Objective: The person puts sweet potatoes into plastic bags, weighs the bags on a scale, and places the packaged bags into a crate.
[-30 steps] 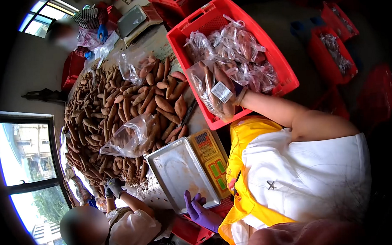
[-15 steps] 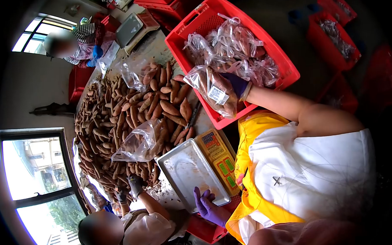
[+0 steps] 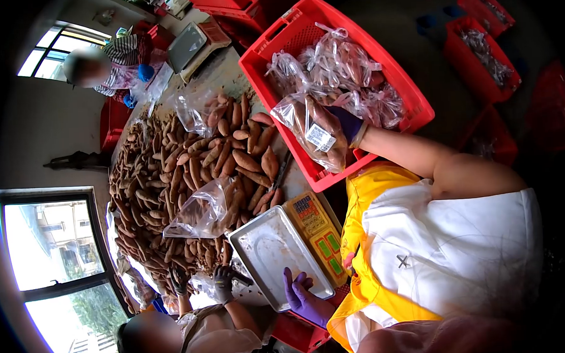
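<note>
My right hand point(image 3: 349, 124), in a purple glove, grips a clear bag of sweet potatoes point(image 3: 322, 135) with a white label. The bag is over the near side of a red crate point(image 3: 418, 104), where several knotted bags point(image 3: 343, 60) lie. My left hand point(image 3: 305, 300), also gloved in purple, has its fingers apart and partly bent, with nothing in them. It is by the edge of a metal tray point(image 3: 276, 252) on a yellow scale point(image 3: 313, 229). An open clear bag with sweet potatoes point(image 3: 202, 211) rests on the big sweet potato pile point(image 3: 153, 182).
One co-worker point(image 3: 207, 331) in grey gloves works beside the pile, near the tray. Another person point(image 3: 126, 54) in blue gloves is across the table by a second scale point(image 3: 188, 47). Red crates point(image 3: 479, 57) with bags stand on the floor. A dark, long tool point(image 3: 282, 171) lies beside the pile.
The bag in my right hand has swung over the crate's edge and shifted slightly. The nearer co-worker's gloved hands have moved from the pile toward the tray. My left hand keeps its shape.
</note>
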The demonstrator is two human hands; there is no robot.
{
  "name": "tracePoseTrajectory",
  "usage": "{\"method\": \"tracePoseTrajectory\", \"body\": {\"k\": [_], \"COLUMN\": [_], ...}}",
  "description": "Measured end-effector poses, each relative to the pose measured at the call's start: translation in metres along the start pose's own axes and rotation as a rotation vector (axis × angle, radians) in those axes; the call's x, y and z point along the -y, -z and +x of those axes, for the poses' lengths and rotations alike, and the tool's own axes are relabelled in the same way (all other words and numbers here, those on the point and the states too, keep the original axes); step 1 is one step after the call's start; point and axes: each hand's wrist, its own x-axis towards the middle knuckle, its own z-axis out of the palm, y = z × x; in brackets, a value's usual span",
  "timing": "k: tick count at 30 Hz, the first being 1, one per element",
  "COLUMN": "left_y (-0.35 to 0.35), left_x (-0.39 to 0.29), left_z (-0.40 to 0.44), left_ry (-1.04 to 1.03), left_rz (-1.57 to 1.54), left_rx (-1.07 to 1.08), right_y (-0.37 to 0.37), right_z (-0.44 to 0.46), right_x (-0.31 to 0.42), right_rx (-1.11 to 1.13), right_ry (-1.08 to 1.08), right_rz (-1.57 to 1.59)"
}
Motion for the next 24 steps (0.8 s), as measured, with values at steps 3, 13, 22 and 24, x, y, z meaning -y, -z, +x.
{"method": "tracePoseTrajectory", "body": {"k": [3,13,22,24], "left_y": [-0.002,-0.002,-0.004,-0.006], "left_x": [-0.001,0.001,0.005,0.006], "left_z": [0.001,0.006,0.009,0.01], "left_ry": [-0.005,0.004,0.026,0.034], "left_rz": [0.022,-0.009,-0.023,-0.033], "left_rx": [0.005,0.022,0.031,0.027], "right_y": [-0.016,-0.009,0.045,0.073], "right_z": [-0.008,-0.002,0.003,0.008], "right_x": [0.018,0.01,-0.026,-0.051], "right_rx": [-0.06,-0.139,-0.043,0.049], "right_ry": [0.016,-0.078,0.0,0.292], "right_rz": [-0.202,-0.231,-0.547,-0.941]}}
